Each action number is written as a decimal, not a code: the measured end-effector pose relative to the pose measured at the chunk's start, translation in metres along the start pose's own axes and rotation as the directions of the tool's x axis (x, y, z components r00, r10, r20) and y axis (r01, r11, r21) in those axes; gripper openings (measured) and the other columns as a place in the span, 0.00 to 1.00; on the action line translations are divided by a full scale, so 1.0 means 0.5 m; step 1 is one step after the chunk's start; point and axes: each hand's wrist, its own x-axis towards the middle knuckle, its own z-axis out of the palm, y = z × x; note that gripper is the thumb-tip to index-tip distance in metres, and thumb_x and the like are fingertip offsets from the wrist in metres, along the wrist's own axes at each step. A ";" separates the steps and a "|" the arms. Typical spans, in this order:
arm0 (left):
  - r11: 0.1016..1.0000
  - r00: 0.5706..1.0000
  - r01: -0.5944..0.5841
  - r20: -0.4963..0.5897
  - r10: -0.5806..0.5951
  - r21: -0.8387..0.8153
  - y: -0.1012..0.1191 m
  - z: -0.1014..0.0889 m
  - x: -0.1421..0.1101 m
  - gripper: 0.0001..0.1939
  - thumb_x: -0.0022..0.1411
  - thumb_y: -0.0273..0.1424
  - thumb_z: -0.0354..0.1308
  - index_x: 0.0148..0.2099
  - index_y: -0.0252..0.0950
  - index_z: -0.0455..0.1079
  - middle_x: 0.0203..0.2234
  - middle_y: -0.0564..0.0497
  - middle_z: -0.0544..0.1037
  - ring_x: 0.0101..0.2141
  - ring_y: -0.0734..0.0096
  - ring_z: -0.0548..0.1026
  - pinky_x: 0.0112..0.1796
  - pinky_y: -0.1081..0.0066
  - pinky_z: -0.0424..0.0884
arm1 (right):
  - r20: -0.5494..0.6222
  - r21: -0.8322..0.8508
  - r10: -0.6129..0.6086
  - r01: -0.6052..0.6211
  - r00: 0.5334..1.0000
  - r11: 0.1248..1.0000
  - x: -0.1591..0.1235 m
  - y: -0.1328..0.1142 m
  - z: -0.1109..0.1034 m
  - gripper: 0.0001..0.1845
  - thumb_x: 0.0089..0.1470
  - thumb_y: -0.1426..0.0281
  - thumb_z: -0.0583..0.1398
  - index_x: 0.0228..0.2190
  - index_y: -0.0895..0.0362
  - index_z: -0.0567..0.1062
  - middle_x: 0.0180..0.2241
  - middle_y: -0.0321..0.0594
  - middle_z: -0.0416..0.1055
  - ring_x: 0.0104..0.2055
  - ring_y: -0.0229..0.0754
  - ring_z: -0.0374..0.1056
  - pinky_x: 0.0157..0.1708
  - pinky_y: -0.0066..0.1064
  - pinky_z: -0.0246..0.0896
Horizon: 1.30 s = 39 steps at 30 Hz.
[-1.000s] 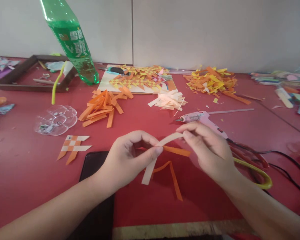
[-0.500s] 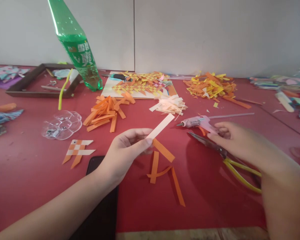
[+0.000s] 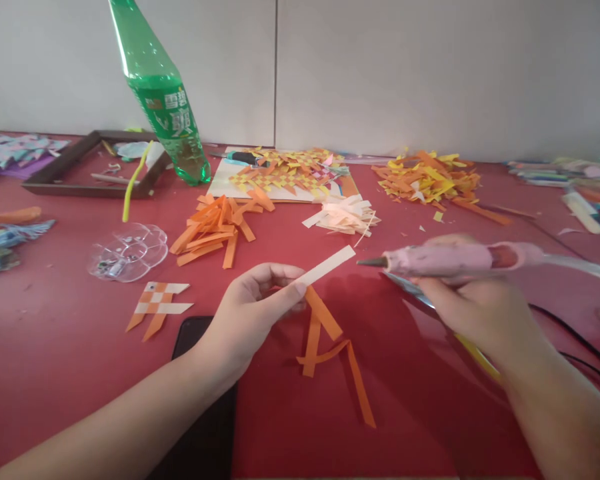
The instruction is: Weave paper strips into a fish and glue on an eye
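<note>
Between thumb and fingers, my left hand (image 3: pixel 260 307) pinches a cream paper strip (image 3: pixel 329 265) and an orange paper strip (image 3: pixel 324 313), which meet at an angle. My right hand (image 3: pixel 480 307) is wrapped round a pink hot glue gun (image 3: pixel 440 259), raised off the table with its nozzle pointing left, close to the cream strip's free end. A clear glue stick (image 3: pixel 580 265) sticks out of its back. Scissors with yellow handles (image 3: pixel 477 357) lie partly hidden under my right hand. Loose orange strips (image 3: pixel 361 383) lie below my left hand.
A woven paper fish (image 3: pixel 157 303) lies left, near a dark phone (image 3: pixel 195 327) under my left forearm. Behind are a clear flower-shaped dish (image 3: pixel 150 250), a green bottle (image 3: pixel 165 110), a brown frame (image 3: pixel 35 187), and piles of orange (image 3: pixel 213 233), cream (image 3: pixel 343 215) and yellow-orange strips (image 3: pixel 427 177).
My right hand has lifted the glue gun off the table and brought its nozzle near the cream strip. The strips in my left hand have tilted slightly; the view has shifted a little.
</note>
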 end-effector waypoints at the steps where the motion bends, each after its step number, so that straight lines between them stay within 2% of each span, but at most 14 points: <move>1: 1.000 1.000 -0.015 -0.016 0.015 0.013 0.000 0.001 0.001 0.07 0.56 0.33 0.68 0.36 0.38 0.75 0.31 0.56 0.78 0.33 0.79 0.76 0.40 0.76 0.74 | 0.059 0.066 -0.001 -0.003 0.998 0.998 -0.005 -0.006 0.006 0.05 0.50 0.69 0.61 0.33 0.54 0.75 0.35 0.43 0.76 0.36 0.46 0.72 0.35 0.34 0.66; 3: 0.998 0.997 -0.058 -0.048 0.059 0.035 -0.001 0.001 0.003 0.08 0.56 0.34 0.68 0.37 0.38 0.74 0.32 0.55 0.78 0.34 0.77 0.76 0.41 0.75 0.74 | 0.185 0.148 0.025 -0.053 0.982 0.988 -0.012 -0.015 0.017 0.08 0.53 0.70 0.58 0.38 0.53 0.73 0.39 0.43 0.75 0.38 0.46 0.72 0.38 0.35 0.67; 5: 0.995 0.993 -0.091 -0.072 0.094 0.050 -0.001 0.001 0.006 0.08 0.56 0.34 0.68 0.37 0.38 0.74 0.31 0.55 0.78 0.34 0.77 0.76 0.42 0.74 0.74 | 0.247 0.192 0.009 -0.058 0.969 0.980 -0.016 -0.022 0.023 0.06 0.55 0.70 0.57 0.36 0.53 0.73 0.36 0.41 0.75 0.39 0.46 0.72 0.40 0.36 0.67; 8: 0.992 0.989 -0.110 -0.088 0.116 0.065 -0.001 -0.001 0.008 0.08 0.56 0.34 0.67 0.36 0.37 0.74 0.31 0.54 0.78 0.33 0.76 0.77 0.41 0.75 0.74 | 0.167 0.173 -0.095 0.066 0.981 0.983 -0.019 -0.034 0.026 0.06 0.56 0.70 0.58 0.37 0.52 0.73 0.36 0.40 0.73 0.40 0.45 0.71 0.40 0.35 0.66; 12: 0.987 0.987 -0.123 -0.095 0.133 0.100 -0.001 -0.001 0.004 0.10 0.56 0.34 0.67 0.39 0.37 0.74 0.33 0.54 0.79 0.33 0.76 0.77 0.38 0.75 0.74 | 0.020 0.087 -0.229 0.227 0.973 0.970 -0.029 -0.056 0.025 0.09 0.48 0.76 0.61 0.31 0.50 0.72 0.28 0.36 0.69 0.25 0.39 0.66 0.24 0.31 0.59; 16: 0.984 0.987 -0.112 -0.102 0.126 0.138 -0.001 0.000 0.003 0.09 0.56 0.36 0.67 0.37 0.37 0.74 0.31 0.54 0.79 0.33 0.75 0.77 0.38 0.75 0.74 | 0.022 0.196 -0.369 0.358 0.929 0.913 -0.038 -0.065 0.032 0.14 0.46 0.80 0.58 0.33 0.51 0.72 0.28 0.36 0.68 0.24 0.38 0.66 0.22 0.32 0.58; 20: 0.987 0.988 -0.097 -0.106 0.111 0.132 0.001 0.002 0.004 0.10 0.56 0.36 0.67 0.37 0.36 0.74 0.31 0.52 0.80 0.33 0.74 0.77 0.39 0.73 0.74 | 0.016 0.137 -0.464 0.457 0.886 0.879 -0.041 -0.061 0.045 0.13 0.48 0.77 0.59 0.37 0.50 0.70 0.31 0.39 0.71 0.28 0.41 0.69 0.25 0.33 0.63; 23: 0.984 0.987 -0.103 -0.112 0.119 0.147 0.002 0.003 0.004 0.10 0.55 0.36 0.67 0.36 0.36 0.74 0.31 0.52 0.80 0.33 0.74 0.77 0.39 0.73 0.74 | -0.003 0.081 -0.478 0.477 0.878 0.875 -0.043 -0.061 0.050 0.15 0.48 0.75 0.59 0.39 0.49 0.68 0.32 0.40 0.72 0.30 0.44 0.71 0.28 0.35 0.66; 29: 0.980 0.984 -0.121 -0.108 0.139 0.157 0.003 0.005 -0.001 0.08 0.56 0.35 0.67 0.34 0.37 0.75 0.30 0.54 0.80 0.31 0.77 0.77 0.36 0.78 0.74 | 0.017 0.034 -0.553 0.552 0.833 0.833 -0.041 -0.069 0.048 0.14 0.47 0.76 0.58 0.36 0.49 0.67 0.26 0.35 0.72 0.26 0.42 0.70 0.28 0.33 0.65; 35: 0.981 0.985 -0.123 -0.104 0.140 0.149 0.003 0.007 -0.001 0.07 0.55 0.34 0.67 0.33 0.36 0.75 0.30 0.53 0.81 0.31 0.77 0.77 0.35 0.78 0.74 | 0.020 -0.049 -0.540 0.541 0.841 0.840 -0.046 -0.059 0.051 0.11 0.47 0.74 0.58 0.34 0.49 0.67 0.25 0.35 0.71 0.24 0.41 0.67 0.24 0.32 0.61; 39: 0.979 0.985 -0.130 -0.094 0.146 0.158 0.002 0.006 0.000 0.07 0.56 0.34 0.67 0.34 0.37 0.75 0.30 0.53 0.80 0.31 0.77 0.77 0.36 0.79 0.74 | 0.026 -0.046 -0.546 0.547 0.837 0.836 -0.047 -0.058 0.051 0.10 0.48 0.73 0.57 0.34 0.48 0.67 0.25 0.35 0.71 0.25 0.42 0.68 0.27 0.34 0.63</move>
